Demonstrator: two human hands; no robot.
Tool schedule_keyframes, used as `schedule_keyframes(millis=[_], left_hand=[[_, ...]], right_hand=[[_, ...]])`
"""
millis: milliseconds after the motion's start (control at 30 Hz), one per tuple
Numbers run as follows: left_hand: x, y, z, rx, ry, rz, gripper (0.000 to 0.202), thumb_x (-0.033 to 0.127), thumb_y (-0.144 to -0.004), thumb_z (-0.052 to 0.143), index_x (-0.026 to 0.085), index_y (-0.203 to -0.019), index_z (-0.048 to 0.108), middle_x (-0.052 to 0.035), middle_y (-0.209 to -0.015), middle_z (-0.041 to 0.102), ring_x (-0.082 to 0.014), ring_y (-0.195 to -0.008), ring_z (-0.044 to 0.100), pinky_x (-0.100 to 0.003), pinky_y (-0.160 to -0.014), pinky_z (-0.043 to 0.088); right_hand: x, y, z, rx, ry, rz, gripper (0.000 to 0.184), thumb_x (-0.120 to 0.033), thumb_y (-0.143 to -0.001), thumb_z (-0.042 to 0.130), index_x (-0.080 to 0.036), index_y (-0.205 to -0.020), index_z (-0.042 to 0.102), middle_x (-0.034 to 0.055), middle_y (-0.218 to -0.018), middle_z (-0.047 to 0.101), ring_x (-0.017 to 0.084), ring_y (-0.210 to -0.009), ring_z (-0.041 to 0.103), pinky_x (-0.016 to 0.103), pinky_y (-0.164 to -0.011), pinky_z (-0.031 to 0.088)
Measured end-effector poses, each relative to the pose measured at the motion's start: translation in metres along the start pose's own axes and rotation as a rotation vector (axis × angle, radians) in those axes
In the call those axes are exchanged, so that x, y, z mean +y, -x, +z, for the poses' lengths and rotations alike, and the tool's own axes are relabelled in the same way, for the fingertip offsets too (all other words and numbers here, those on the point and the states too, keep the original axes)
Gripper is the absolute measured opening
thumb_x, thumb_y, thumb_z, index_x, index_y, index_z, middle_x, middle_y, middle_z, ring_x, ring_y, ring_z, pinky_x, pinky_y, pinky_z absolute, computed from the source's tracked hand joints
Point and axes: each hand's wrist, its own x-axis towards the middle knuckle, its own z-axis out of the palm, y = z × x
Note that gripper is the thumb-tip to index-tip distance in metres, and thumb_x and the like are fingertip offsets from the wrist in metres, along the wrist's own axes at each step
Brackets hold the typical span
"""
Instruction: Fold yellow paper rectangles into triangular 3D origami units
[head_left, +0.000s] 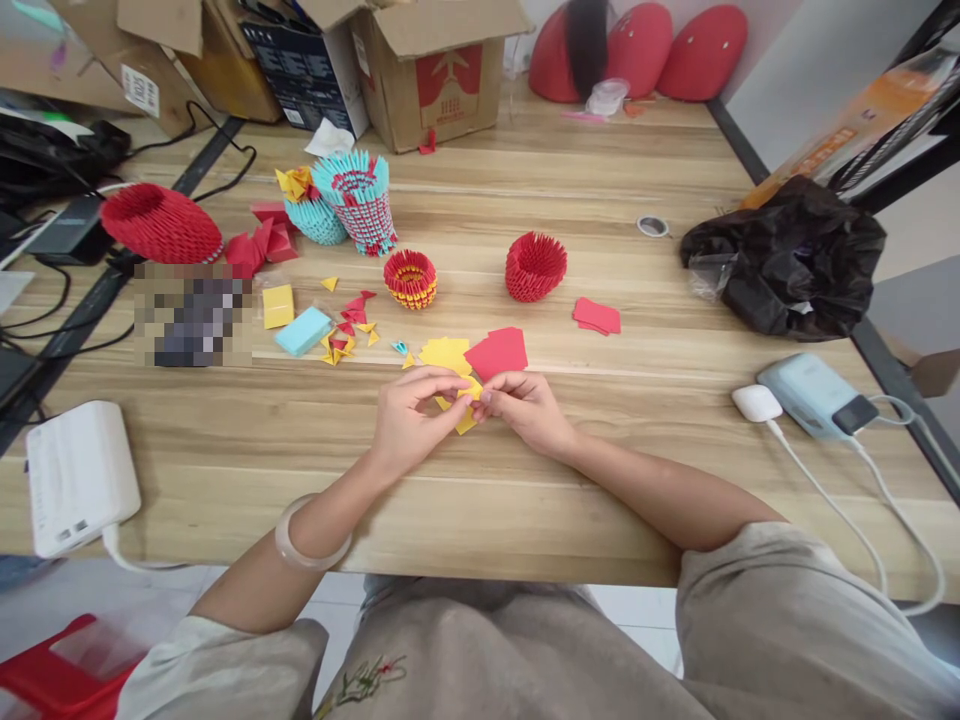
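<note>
Near the table's front middle, my left hand (414, 415) and my right hand (529, 408) pinch a small yellow paper piece (471, 386) between them. Its exact fold is partly hidden by my fingers. Beneath it lies more yellow paper (466, 424). Just beyond my hands are a stack of yellow paper slips (447, 354) and red paper slips (501, 352). To the left, several folded red and yellow paper triangles (352, 318) are scattered beside a light-blue paper pack (304, 331) and a yellow paper pack (278, 306).
Farther back stand a red paper bowl (535, 267), a red-yellow one (410, 279) and a blue-red paper vase (361, 205). A black-bagged bin (795, 260) and a power bank (814, 393) with cables sit right. At left lies a white device (82, 478). Cardboard boxes (442, 80) line the back.
</note>
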Motion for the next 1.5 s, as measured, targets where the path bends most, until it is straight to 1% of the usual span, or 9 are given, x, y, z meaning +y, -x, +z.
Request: schedule_keyframes(millis=[167, 633, 733, 833, 933, 1067, 1233, 1400, 1500], left_hand=[[-0.0005, 0.0006, 0.0014, 0.039, 0.016, -0.032, 0.01, 0.021, -0.074, 0.07, 0.017, -0.082, 0.073, -0.0063, -0.08, 0.068, -0.0137, -0.068, 0.063, -0.026, -0.063, 0.053], [0.0005, 0.0014, 0.0039, 0.033, 0.057, -0.062, 0.009, 0.018, -0.072, 0.071, 0.017, -0.08, 0.073, -0.0066, -0.08, 0.068, -0.0149, -0.073, 0.063, -0.025, -0.064, 0.052], [0.0035, 0.0013, 0.0068, 0.063, 0.136, -0.128, 0.007, 0.019, -0.069, 0.073, 0.017, -0.076, 0.073, -0.0064, -0.078, 0.068, -0.0144, -0.071, 0.063, -0.023, -0.061, 0.051], [0.0059, 0.0002, 0.0086, 0.073, 0.291, -0.215, 0.008, 0.019, -0.065, 0.075, 0.016, -0.073, 0.073, -0.005, -0.076, 0.069, -0.0129, -0.065, 0.062, -0.022, -0.058, 0.051], [0.0055, -0.0008, 0.0081, 0.054, 0.414, -0.327, 0.013, 0.017, -0.062, 0.078, 0.017, -0.074, 0.074, -0.0038, -0.075, 0.071, -0.0124, -0.063, 0.063, -0.023, -0.06, 0.052], [0.0034, -0.0014, 0.0055, 0.038, 0.511, -0.428, 0.016, 0.018, -0.058, 0.08, 0.018, -0.074, 0.075, -0.0031, -0.075, 0.072, -0.0135, -0.067, 0.065, -0.023, -0.065, 0.054], [0.0046, -0.003, 0.0037, -0.012, 0.569, -0.461, 0.014, 0.021, -0.061, 0.08, 0.018, -0.074, 0.075, -0.0036, -0.075, 0.073, -0.0137, -0.069, 0.066, -0.022, -0.065, 0.055], [0.0038, -0.0041, 0.0044, 0.031, 0.434, -0.367, 0.014, 0.017, -0.06, 0.078, 0.016, -0.073, 0.075, -0.0051, -0.078, 0.072, -0.0151, -0.07, 0.066, -0.024, -0.065, 0.055], [0.0024, -0.0028, 0.0046, 0.047, 0.334, -0.287, 0.012, 0.015, -0.062, 0.077, 0.016, -0.074, 0.074, -0.0059, -0.079, 0.071, -0.0145, -0.069, 0.065, -0.024, -0.063, 0.053]], right_hand=[[-0.0021, 0.0004, -0.0001, -0.007, 0.056, -0.042, 0.022, -0.036, -0.066, 0.076, -0.016, -0.069, 0.068, 0.0002, -0.062, 0.069, 0.01, -0.058, 0.064, 0.026, -0.063, 0.054], [-0.0025, 0.0025, 0.0003, 0.039, 0.089, -0.135, 0.018, -0.03, -0.068, 0.075, -0.016, -0.07, 0.064, -0.0004, -0.061, 0.069, 0.011, -0.055, 0.066, 0.024, -0.057, 0.056], [0.0, 0.006, -0.0006, 0.092, 0.277, -0.308, 0.013, -0.027, -0.072, 0.072, -0.016, -0.07, 0.064, 0.0012, -0.062, 0.07, 0.012, -0.055, 0.066, 0.023, -0.053, 0.056], [0.0011, 0.0089, -0.0026, 0.139, 0.625, -0.672, 0.005, -0.018, -0.076, 0.067, -0.017, -0.071, 0.066, 0.0035, -0.066, 0.071, 0.012, -0.06, 0.067, 0.022, -0.056, 0.056], [0.0, 0.0092, -0.0053, 0.074, 0.886, -0.991, 0.008, -0.012, -0.08, 0.062, -0.017, -0.078, 0.068, 0.0065, -0.075, 0.072, 0.012, -0.069, 0.068, 0.022, -0.062, 0.058], [-0.0022, 0.0081, -0.0079, -0.023, 1.029, -1.11, 0.013, -0.01, -0.084, 0.057, -0.016, -0.089, 0.067, 0.0083, -0.081, 0.071, 0.013, -0.074, 0.068, 0.024, -0.066, 0.059], [-0.0006, 0.0091, -0.0071, -0.019, 0.97, -0.996, 0.012, -0.013, -0.084, 0.057, -0.018, -0.084, 0.068, 0.0071, -0.081, 0.072, 0.014, -0.073, 0.068, 0.025, -0.067, 0.059], [0.0025, 0.0065, -0.0044, 0.009, 0.5, -0.454, 0.009, -0.024, -0.079, 0.065, -0.017, -0.084, 0.067, 0.004, -0.074, 0.072, 0.013, -0.065, 0.068, 0.026, -0.063, 0.059], [0.0006, 0.0043, -0.0026, 0.013, 0.274, -0.248, 0.015, -0.03, -0.076, 0.068, -0.016, -0.079, 0.065, 0.0011, -0.068, 0.069, 0.011, -0.061, 0.066, 0.025, -0.062, 0.058]])
